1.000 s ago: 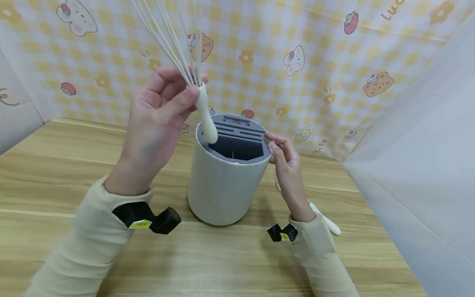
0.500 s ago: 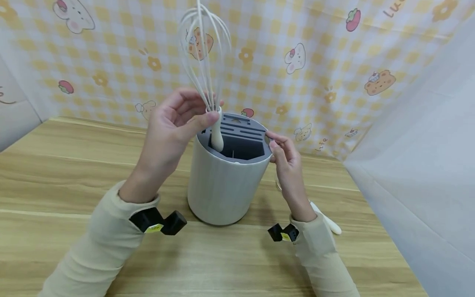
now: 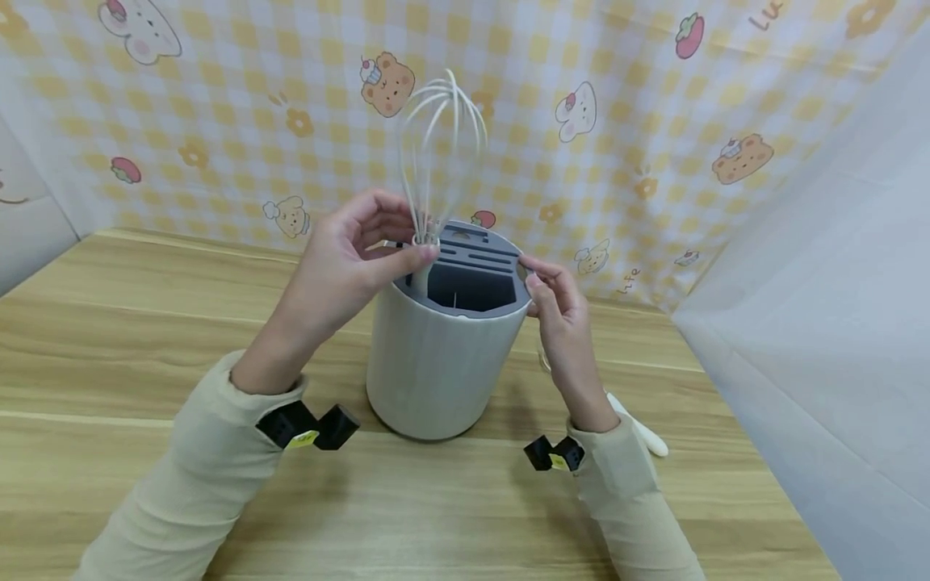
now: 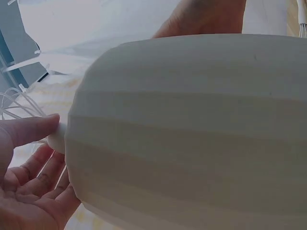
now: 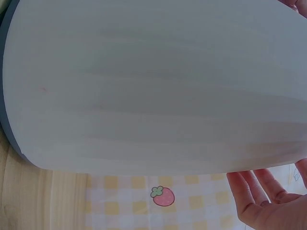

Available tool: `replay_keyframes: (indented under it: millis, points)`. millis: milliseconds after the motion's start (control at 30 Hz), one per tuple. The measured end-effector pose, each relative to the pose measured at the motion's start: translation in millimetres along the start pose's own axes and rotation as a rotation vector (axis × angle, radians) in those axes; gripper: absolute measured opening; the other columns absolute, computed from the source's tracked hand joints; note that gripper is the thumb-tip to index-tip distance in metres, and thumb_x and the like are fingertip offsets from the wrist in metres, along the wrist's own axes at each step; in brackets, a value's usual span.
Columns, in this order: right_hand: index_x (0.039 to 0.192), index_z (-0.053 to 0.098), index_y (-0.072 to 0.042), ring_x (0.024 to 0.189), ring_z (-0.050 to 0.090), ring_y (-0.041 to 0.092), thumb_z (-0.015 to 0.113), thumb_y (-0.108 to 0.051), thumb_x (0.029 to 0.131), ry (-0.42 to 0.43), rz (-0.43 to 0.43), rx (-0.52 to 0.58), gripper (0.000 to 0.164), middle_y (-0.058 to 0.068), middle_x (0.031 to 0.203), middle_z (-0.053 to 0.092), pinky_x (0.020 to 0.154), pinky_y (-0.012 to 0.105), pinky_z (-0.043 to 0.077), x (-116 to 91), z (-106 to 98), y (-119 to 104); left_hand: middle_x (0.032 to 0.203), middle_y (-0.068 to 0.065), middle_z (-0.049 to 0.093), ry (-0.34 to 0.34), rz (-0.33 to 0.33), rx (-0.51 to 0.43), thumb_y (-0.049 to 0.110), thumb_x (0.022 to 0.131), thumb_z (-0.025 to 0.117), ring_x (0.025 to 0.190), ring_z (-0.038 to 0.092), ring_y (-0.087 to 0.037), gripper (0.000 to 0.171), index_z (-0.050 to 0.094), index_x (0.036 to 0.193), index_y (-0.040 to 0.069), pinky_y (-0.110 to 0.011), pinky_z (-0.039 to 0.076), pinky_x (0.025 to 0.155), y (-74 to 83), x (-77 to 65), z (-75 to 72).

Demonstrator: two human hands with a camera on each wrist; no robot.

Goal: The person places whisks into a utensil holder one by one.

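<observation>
My left hand (image 3: 356, 250) pinches a cream whisk (image 3: 421, 281) between thumb and fingers at the top of its handle. The whisk stands nearly upright, wires up, its handle end down in the left part of the large opening of a utensil holder (image 3: 436, 371). This holder is a white cylinder with a grey slotted top. At the right of the rim, my right hand (image 3: 563, 323) grips the edge, thumb on top. In the left wrist view, the whisk handle (image 4: 56, 141) shows beside the holder wall (image 4: 192, 129); the right wrist view is mostly filled by that wall.
A second whisk with a white handle (image 3: 639, 426) lies on the wooden table (image 3: 436, 516) behind my right forearm, partly hidden. Behind the holder hangs a yellow checked cloth (image 3: 508, 169), with a white wall panel (image 3: 814, 323) at the right.
My left hand has moved right and down with the whisk, and the handle has gone from above the holder into its opening. My right hand has stayed on the rim.
</observation>
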State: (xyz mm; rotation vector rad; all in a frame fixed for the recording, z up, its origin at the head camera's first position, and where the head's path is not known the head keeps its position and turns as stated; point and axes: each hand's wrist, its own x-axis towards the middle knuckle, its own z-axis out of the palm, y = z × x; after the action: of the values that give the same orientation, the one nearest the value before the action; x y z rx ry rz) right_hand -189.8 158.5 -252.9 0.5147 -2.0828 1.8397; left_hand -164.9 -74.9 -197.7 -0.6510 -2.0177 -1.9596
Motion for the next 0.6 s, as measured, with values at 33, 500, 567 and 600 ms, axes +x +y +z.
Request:
replay_keyframes:
  millis: [33,500,567,600]
  points:
    - [0.122,0.054,-0.004,0.098,0.057,0.013,0.044,-0.018,0.097,0.0,0.0,-0.001,0.03,0.0,0.113,0.059,0.075,0.026,0.05,0.1,-0.1,0.2,0.102,-0.005,0.063,-0.007,-0.01,0.009,0.006,0.082,0.07,0.096,0.061,-0.017,0.028,0.055,0.105,0.004,-0.021,0.053,0.083,-0.6,0.4,-0.1]
    - [0.122,0.054,-0.005,0.097,0.056,0.013,0.045,-0.017,0.097,0.004,0.002,0.0,0.03,0.001,0.113,0.058,0.074,0.026,0.05,-0.1,0.6,0.1,0.103,-0.01,0.063,-0.022,-0.031,0.154,0.009,0.081,0.071,0.093,0.062,-0.015,0.031,0.054,0.107,0.003,-0.02,0.052,0.08,-4.4,2.0,-4.5]
    - [0.122,0.054,-0.005,0.096,0.057,0.013,0.045,-0.017,0.096,0.005,-0.003,0.006,0.03,0.0,0.111,0.059,0.074,0.026,0.05,-0.3,0.8,-0.2,0.102,-0.009,0.063,-0.023,-0.025,0.156,0.008,0.081,0.071,0.092,0.062,-0.016,0.031,0.054,0.107,0.003,-0.02,0.052,0.08,-4.8,2.5,-4.8]
    - [0.122,0.054,-0.004,0.096,0.057,0.013,0.045,-0.017,0.096,0.005,-0.005,0.01,0.03,0.0,0.111,0.059,0.074,0.026,0.05,-0.5,1.0,-0.4,0.102,-0.009,0.064,-0.023,-0.021,0.153,0.008,0.081,0.071,0.092,0.061,-0.016,0.032,0.054,0.107,0.003,-0.02,0.052,0.08,-5.0,2.7,-4.9]
